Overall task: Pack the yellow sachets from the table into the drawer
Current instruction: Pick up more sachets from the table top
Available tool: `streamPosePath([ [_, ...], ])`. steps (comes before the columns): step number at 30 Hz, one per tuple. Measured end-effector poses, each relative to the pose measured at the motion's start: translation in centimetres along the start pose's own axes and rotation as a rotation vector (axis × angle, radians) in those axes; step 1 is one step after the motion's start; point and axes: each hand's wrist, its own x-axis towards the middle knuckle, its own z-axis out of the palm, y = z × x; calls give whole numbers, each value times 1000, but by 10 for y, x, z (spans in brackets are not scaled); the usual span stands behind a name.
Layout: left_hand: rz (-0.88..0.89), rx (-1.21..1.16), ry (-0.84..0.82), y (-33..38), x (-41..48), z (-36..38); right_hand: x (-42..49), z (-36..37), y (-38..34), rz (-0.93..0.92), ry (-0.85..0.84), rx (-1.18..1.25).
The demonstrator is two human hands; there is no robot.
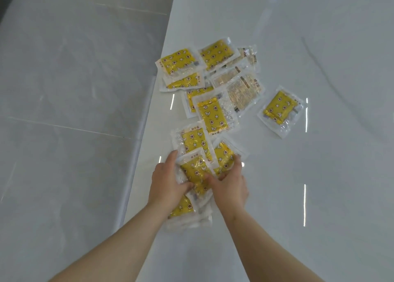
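Observation:
Several yellow sachets in clear plastic wrappers lie scattered on a glossy white table [298, 175]. A loose pile [210, 77] spreads across the middle, and one sachet [280, 110] lies apart at the right. Nearest me, a small stack of sachets [196, 171] sits close to the table's left edge. My left hand [168, 185] grips the stack from its left side, thumb on top. My right hand [230, 185] grips it from the right, fingers curled over a sachet's edge. No drawer is in view.
The table's left edge [140, 132] runs diagonally from top centre to bottom left. Beyond it lies a grey tiled floor [64, 90]. Bright light reflections streak the table surface to the right of the sachets.

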Motion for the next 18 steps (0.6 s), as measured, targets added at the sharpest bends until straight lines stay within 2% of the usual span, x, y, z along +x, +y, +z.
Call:
streamPosePath([
  [3,-53,-95,-43,-2,2,-15,1,-1,-2,17,12,30],
  [7,-95,-170,-52,-12,0,-25,3,-11,-8,39,152,-82],
  [10,-96,-180,-64,-13,-5,-23,4,-7,-29,-72,43,-232],
  [12,-112,-56,-66,-12,-11,-17,7,4,-39,-136,-29,-369],
  [15,-160,220,-80,-11,-25,-7,10,15,-45,-176,2,-430],
  [18,-263,139,-46,-11,-29,-4,17,14,-44,-124,7,-310],
])
